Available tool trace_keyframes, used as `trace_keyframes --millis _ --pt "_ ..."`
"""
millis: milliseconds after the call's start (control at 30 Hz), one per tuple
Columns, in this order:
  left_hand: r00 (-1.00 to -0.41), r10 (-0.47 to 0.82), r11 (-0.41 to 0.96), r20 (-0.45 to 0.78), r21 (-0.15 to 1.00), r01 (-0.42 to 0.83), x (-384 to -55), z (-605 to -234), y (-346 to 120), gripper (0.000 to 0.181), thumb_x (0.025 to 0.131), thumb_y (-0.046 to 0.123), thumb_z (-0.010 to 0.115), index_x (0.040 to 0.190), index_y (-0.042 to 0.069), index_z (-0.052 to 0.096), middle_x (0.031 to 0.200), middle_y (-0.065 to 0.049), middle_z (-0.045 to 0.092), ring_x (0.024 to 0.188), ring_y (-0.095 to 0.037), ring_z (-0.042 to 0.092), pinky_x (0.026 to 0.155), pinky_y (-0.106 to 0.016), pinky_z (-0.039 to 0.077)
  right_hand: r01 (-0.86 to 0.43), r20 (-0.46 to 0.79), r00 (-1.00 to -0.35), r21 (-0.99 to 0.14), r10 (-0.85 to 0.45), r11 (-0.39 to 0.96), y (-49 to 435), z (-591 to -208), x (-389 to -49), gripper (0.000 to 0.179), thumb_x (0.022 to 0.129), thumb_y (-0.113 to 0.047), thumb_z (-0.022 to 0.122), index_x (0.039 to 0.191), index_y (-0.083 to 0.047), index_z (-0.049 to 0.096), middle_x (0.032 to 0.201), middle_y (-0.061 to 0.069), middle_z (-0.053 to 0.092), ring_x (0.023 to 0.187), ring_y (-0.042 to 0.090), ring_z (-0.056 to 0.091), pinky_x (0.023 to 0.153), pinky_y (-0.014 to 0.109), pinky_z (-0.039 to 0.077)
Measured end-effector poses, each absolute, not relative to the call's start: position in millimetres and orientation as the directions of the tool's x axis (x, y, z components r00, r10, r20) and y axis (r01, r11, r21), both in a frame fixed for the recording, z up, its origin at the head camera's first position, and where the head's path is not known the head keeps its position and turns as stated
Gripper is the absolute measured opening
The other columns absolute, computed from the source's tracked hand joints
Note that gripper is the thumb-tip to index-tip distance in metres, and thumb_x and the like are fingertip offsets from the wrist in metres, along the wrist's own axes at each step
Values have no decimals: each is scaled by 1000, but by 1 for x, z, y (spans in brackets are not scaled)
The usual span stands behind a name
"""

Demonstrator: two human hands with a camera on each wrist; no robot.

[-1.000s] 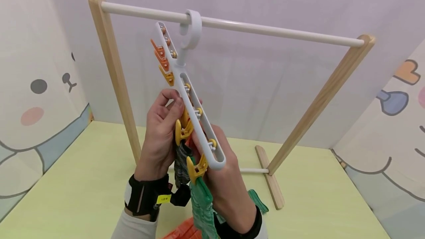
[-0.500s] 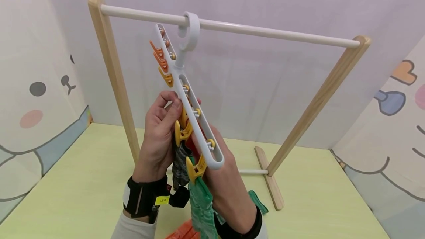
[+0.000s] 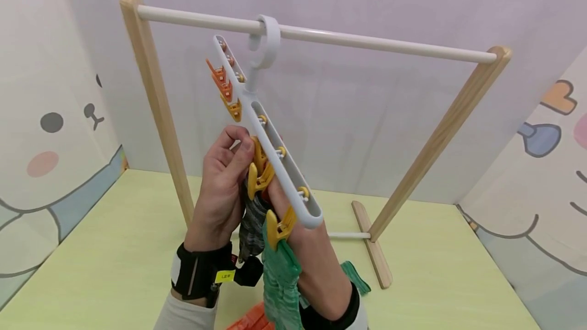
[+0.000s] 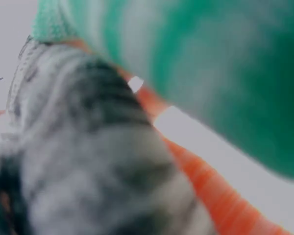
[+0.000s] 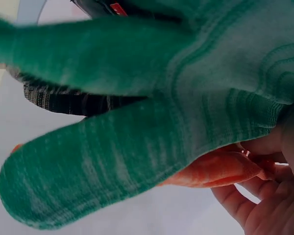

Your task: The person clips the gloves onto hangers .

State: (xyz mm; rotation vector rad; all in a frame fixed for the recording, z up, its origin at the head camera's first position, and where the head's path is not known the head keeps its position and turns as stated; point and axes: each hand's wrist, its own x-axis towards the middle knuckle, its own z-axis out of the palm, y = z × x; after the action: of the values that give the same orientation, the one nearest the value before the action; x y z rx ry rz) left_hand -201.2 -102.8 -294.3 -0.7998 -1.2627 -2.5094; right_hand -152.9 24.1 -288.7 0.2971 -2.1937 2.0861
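Note:
A pale grey clip hanger hangs by its hook from the rack's rail. My left hand pinches a yellow clothespin under the hanger between thumb and fingers. Behind the hanger, my right hand is largely hidden; the right wrist view shows an orange sock gathered in fingers at its end. A grey-black sock hangs from the middle yellow clothespin. From the nearest yellow clothespin hangs a green sock, which fills much of both wrist views.
The wooden rack has a white rail and a foot at right. Several orange and yellow clothespins hang on the hanger's far half. Another green knit piece and an orange one lie on the yellow tabletop.
The hanger's near end has swung to the right, carrying the clothespins and the green sock along. My left hand has barely moved; more of my right hand is now hidden behind the hanger.

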Motion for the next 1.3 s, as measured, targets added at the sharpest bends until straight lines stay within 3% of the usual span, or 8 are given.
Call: trace_keyframes --millis 100,233,400,533,667,767,1000,1300 --pt "-828 54 -580 559 692 429 -201 -295 -101 11 103 23 60 104 15 54 96 6 64 94 -8 58 80 -20 49 -186 187 -982 -982 -33 -35 23 -284 -156 38 106 -36 54 128 -8 63 83 -3 60 80 8 56 80 22 47" --pt "-835 73 -578 545 706 410 -200 -295 -101 10 105 24 58 104 15 53 94 6 65 93 -8 57 80 -21 48 -174 173 -985 -984 9 -29 24 -284 -155 37 105 -34 56 128 -6 64 88 -2 63 83 7 58 80 22 48" --pt "-848 95 -594 521 713 372 -198 -295 -102 8 108 22 51 106 15 54 100 5 67 95 -9 57 80 -21 47 -201 201 -978 -980 51 3 27 -291 -150 35 103 -32 61 136 -18 62 111 1 69 96 8 61 88 21 50" --pt "-849 105 -592 517 719 365 -199 -296 -103 10 109 22 47 108 15 54 103 5 66 95 -11 55 82 -24 47 -340 341 -940 -939 17 45 32 -301 -146 35 106 -26 55 140 -29 56 111 4 65 91 12 60 82 23 50" --pt "-855 95 -581 510 726 369 -199 -296 -103 11 109 20 45 108 15 54 102 5 65 96 -12 54 86 -27 44 -693 707 -697 -621 -120 367 38 -309 -152 38 103 -8 57 141 -13 56 118 9 63 97 17 64 84 27 56" --pt "-863 65 -558 502 735 385 -200 -296 -103 12 109 16 43 108 16 55 100 5 63 98 -14 53 92 -31 39 -762 858 -470 -276 -207 586 43 -312 -156 49 96 0 66 143 -1 52 119 14 64 98 19 66 82 30 59" --pt "-860 -38 -430 508 769 473 -204 -297 -106 12 108 12 43 111 13 55 97 3 65 92 -15 55 91 -31 44 -763 814 -491 -229 -312 604 62 -313 -161 54 95 -12 72 145 -5 51 112 8 68 77 14 63 67 21 54" --pt "-897 -67 -151 437 884 442 -204 -306 -119 11 108 13 49 111 5 56 98 4 66 94 -14 63 93 -29 52 -700 715 -587 -212 -380 682 81 -322 -165 40 96 -20 72 133 -10 63 104 3 69 79 9 63 64 20 52"
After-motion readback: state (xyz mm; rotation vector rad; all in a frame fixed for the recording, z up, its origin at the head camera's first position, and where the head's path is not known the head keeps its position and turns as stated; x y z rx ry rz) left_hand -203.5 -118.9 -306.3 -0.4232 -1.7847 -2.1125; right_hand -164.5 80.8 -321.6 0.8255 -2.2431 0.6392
